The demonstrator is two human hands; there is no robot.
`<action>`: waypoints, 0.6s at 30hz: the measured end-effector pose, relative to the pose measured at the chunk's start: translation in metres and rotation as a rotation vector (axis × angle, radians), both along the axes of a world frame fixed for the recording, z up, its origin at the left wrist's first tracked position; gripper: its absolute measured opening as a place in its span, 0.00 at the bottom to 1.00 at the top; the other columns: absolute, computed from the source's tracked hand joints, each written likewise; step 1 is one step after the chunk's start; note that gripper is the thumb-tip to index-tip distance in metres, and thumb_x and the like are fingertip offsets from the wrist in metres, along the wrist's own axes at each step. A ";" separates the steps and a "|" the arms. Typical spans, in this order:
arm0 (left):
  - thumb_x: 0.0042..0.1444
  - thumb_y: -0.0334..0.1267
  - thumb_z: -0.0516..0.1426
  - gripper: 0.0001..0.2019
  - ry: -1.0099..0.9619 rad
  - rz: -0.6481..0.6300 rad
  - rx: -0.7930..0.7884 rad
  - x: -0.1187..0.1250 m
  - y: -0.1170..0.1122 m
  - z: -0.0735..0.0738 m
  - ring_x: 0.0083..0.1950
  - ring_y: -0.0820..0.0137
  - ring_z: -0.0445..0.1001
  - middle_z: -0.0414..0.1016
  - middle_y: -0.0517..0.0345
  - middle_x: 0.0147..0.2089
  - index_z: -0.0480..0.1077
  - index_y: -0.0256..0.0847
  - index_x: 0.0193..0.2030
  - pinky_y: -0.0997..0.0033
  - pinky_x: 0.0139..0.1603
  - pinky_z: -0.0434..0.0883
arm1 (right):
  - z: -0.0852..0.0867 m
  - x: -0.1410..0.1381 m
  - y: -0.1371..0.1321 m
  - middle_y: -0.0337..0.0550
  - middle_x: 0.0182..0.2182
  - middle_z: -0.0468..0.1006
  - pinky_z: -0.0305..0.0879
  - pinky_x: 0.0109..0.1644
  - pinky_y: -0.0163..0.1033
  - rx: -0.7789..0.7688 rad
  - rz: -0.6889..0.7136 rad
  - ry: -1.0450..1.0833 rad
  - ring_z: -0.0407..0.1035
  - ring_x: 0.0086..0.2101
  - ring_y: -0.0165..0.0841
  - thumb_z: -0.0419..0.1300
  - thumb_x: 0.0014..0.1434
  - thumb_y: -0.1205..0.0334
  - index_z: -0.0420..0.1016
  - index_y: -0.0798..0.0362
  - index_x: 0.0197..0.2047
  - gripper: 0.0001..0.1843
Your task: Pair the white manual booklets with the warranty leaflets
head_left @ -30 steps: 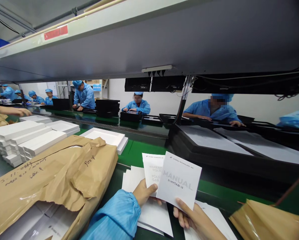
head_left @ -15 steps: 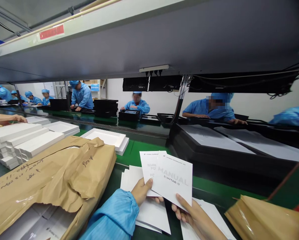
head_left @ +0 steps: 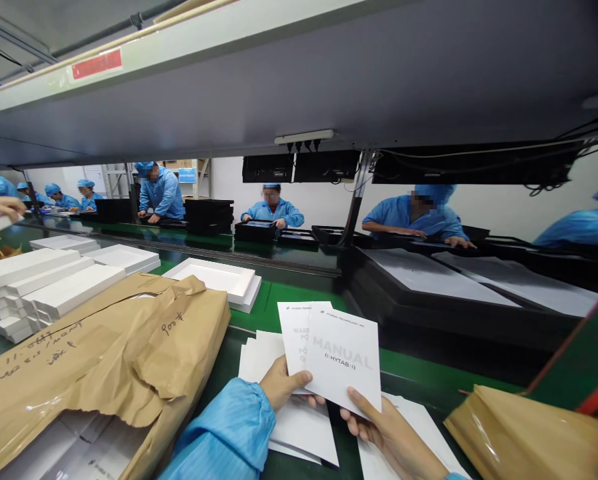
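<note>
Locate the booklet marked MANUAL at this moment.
In the head view, the MANUAL booklet sits just right of centre, in the lower half, in the right hand, overlapping the sheet in the left hand.

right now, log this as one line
left hand: holds warranty leaflet | right hand: holds manual | overlap: manual in front

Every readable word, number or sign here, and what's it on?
"HYUNDAI TECHNOLOGY, INC.": front booklet
"MANUAL": front booklet
"HYTAB": front booklet
"HYUNDAI TECHNO", cut off: rear booklet
"WARR / PO / PO / G", cut off: rear booklet
"900", handwritten: left paper bag
Too small or unclear: other bag handwriting, red label, blue sign
</note>
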State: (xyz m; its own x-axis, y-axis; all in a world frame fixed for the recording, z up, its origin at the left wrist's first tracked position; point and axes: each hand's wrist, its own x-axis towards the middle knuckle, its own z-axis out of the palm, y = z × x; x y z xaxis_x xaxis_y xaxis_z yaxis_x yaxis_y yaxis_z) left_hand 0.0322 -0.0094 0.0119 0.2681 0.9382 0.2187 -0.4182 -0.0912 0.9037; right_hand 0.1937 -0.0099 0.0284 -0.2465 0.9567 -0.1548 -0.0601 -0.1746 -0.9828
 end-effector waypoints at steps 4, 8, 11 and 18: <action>0.38 0.42 0.58 0.23 0.014 -0.001 -0.017 0.000 -0.001 0.001 0.23 0.70 0.70 0.72 0.49 0.29 0.63 0.31 0.41 0.74 0.22 0.63 | 0.000 -0.001 0.000 0.38 0.15 0.67 0.54 0.16 0.28 0.004 0.011 -0.008 0.58 0.15 0.24 0.60 0.38 0.51 0.63 0.56 0.21 0.16; 0.38 0.42 0.58 0.23 0.016 -0.009 0.002 0.000 -0.001 0.001 0.23 0.70 0.69 0.72 0.48 0.29 0.63 0.31 0.41 0.75 0.20 0.63 | 0.001 -0.001 0.000 0.37 0.15 0.66 0.54 0.16 0.28 0.011 0.011 -0.021 0.58 0.15 0.23 0.60 0.37 0.50 0.63 0.56 0.22 0.17; 0.38 0.41 0.58 0.23 0.015 -0.010 0.008 0.000 -0.001 0.001 0.23 0.71 0.69 0.72 0.49 0.29 0.62 0.30 0.40 0.76 0.20 0.63 | -0.001 -0.001 0.000 0.37 0.15 0.66 0.53 0.16 0.28 0.018 0.010 -0.025 0.58 0.15 0.23 0.60 0.37 0.50 0.64 0.56 0.21 0.17; 0.41 0.46 0.55 0.25 0.056 0.005 0.034 0.002 -0.001 -0.001 0.22 0.72 0.69 0.71 0.49 0.27 0.61 0.30 0.43 0.74 0.21 0.63 | -0.001 -0.001 0.000 0.37 0.16 0.67 0.53 0.17 0.28 0.039 0.055 -0.064 0.58 0.16 0.23 0.58 0.39 0.49 0.66 0.58 0.22 0.18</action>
State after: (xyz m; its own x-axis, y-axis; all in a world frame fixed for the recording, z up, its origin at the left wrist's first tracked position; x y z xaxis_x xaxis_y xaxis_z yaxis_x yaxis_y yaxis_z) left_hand 0.0338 -0.0102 0.0112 0.2764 0.9318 0.2353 -0.3670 -0.1239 0.9219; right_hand 0.1930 -0.0099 0.0276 -0.2900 0.9474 -0.1352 0.0121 -0.1376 -0.9904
